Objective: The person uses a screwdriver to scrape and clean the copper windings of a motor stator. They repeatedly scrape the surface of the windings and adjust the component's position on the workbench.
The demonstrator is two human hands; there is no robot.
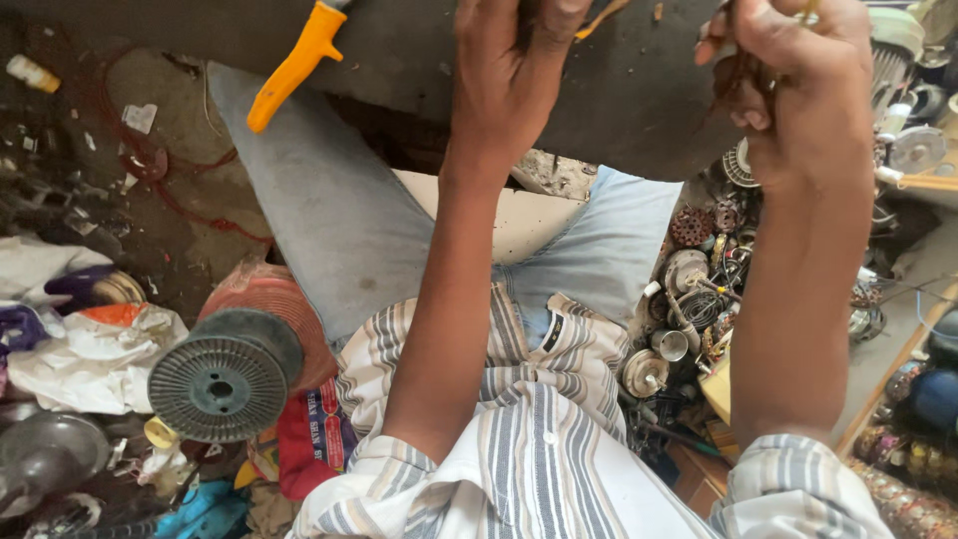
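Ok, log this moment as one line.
left hand: on dark board | right hand: pinching copper wire | orange-handled tool: lying untouched

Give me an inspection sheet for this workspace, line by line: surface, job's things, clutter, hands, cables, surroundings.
Surface: dark work board across the lap, scuffed, with small debris.
Job's things: tangle of reddish-brown wire in the right hand; what the left hand holds is hidden.
Clutter: orange-handled tool on the board; grey wire spool on its side at the left; pile of small metal motor parts at the right.
Hands: left hand closed at the board's far edge; right hand closed on the wire.
Cables: loose red wire on the floor, left.
Surroundings: white cloth and rags on a dirty floor.
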